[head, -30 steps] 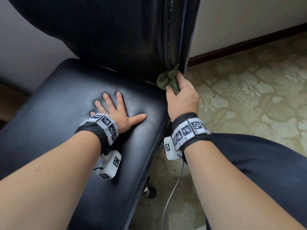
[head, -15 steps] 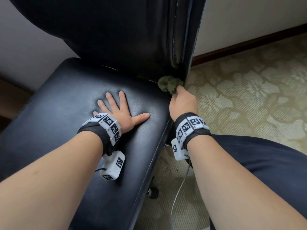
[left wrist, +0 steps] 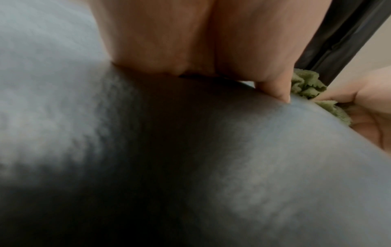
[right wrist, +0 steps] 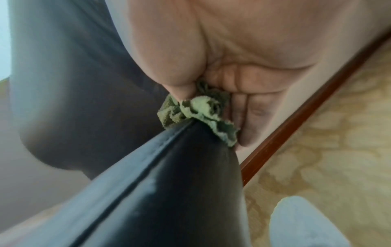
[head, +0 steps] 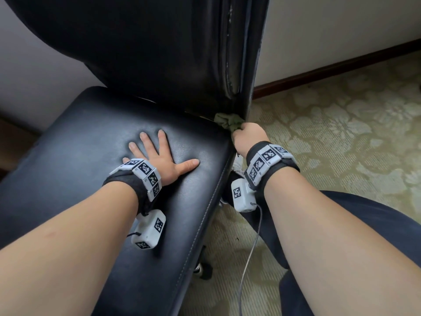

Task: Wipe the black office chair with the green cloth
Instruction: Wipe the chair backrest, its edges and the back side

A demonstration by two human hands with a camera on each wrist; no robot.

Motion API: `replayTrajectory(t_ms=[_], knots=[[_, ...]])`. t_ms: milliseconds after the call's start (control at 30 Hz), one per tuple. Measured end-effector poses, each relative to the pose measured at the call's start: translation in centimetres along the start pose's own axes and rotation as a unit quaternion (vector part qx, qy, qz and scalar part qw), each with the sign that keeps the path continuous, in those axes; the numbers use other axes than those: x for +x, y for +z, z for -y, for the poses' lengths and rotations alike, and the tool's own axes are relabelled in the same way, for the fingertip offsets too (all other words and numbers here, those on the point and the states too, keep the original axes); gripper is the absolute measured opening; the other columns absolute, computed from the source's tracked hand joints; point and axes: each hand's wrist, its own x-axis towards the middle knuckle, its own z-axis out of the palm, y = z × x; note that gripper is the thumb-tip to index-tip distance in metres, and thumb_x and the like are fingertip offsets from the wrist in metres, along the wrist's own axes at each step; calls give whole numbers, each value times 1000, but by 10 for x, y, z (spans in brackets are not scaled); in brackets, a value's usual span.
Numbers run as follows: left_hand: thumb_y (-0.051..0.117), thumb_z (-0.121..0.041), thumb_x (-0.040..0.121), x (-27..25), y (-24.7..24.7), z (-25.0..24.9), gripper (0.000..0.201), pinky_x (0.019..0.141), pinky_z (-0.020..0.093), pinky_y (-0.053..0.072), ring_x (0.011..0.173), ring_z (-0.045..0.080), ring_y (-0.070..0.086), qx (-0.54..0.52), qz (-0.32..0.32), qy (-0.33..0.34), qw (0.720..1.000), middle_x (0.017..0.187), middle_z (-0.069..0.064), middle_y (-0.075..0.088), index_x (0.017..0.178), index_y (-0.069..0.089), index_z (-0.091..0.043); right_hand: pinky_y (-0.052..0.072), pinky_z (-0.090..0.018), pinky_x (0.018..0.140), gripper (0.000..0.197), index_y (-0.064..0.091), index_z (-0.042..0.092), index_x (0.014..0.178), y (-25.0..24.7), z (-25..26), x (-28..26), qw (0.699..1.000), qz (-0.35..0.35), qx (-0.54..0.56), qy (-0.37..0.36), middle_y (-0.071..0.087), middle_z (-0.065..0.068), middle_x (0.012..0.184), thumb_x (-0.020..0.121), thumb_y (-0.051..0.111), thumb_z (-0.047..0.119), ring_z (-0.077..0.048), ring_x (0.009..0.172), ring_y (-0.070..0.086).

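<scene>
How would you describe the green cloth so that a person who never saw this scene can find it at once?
Start at the black office chair and follow its seat to the far right corner, where the backrest comes down. There the right hand grips the green cloth, bunched against the backrest's edge. It is the only green, crumpled thing among smooth black surfaces.

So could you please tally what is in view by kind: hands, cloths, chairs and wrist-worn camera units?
Hands: 2, the left hand flat on the seat, the right hand gripping the cloth.
Green cloth: 1.
Black office chair: 1.
White wrist camera units: 2.
Total: 6.
</scene>
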Motion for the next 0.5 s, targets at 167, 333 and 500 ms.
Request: replayTrajectory(t_ms=[167,333,500], knots=[[38,-103,62,0,-1,0,136,121,72,-5,153,51,-23,6,1,-3,1000,168,11,-32,161,-24,-33,49,-34,83,27,71,14,111,6,8,-15,986,-96,115,-75,72,-7,102,98,49,21,-30,96,62],[37,-103,65,-2,-1,-1,133,119,73,-5,153,51,-22,21,-2,-1,1000,169,12,-31,161,-23,-32,38,-30,75,27,68,17,111,8,15,-15,982,-159,48,-94,66,-4,96,99,44,20,-29,88,54],[36,-104,63,-1,-1,-2,134,119,72,-5,154,50,-22,22,-2,-2,1000,169,12,-30,161,-23,-33,36,-32,73,21,63,12,93,18,-9,3,996,-94,6,4,58,-7,88,99,43,18,-36,87,56]])
